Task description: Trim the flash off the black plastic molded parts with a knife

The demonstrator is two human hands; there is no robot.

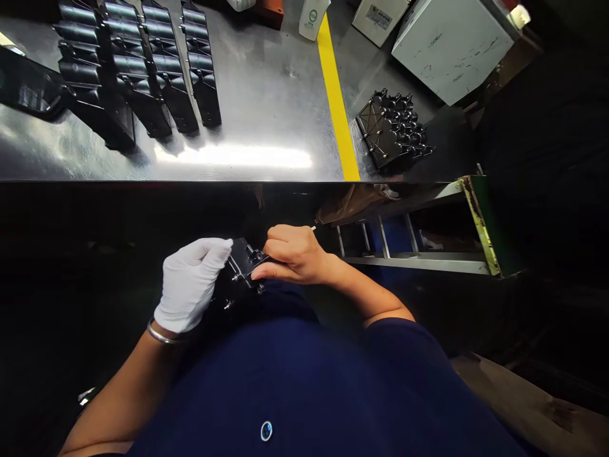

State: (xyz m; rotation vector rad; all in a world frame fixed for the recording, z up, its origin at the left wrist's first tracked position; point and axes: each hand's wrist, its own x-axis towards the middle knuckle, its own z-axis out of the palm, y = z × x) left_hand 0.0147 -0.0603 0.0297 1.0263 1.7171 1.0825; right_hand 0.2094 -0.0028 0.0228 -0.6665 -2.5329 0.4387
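Observation:
My left hand, in a white glove, is closed on the edge of a black moulded plastic part, held in front of my body below the table edge. The part has a flat face, ribs and small shiny pegs; its lower portion fades into the dark background. Bare and curled, my right hand meets the right side of the part, thumb along its edge. A thin stick-like tool pokes out behind its fingers, only its pale end showing; the rest is hidden in the grip.
Rows of black moulded parts stand on the metal table, left of a yellow tape line. More black parts sit right of the tape. A black tray, white bottle, grey box and metal rack surround me.

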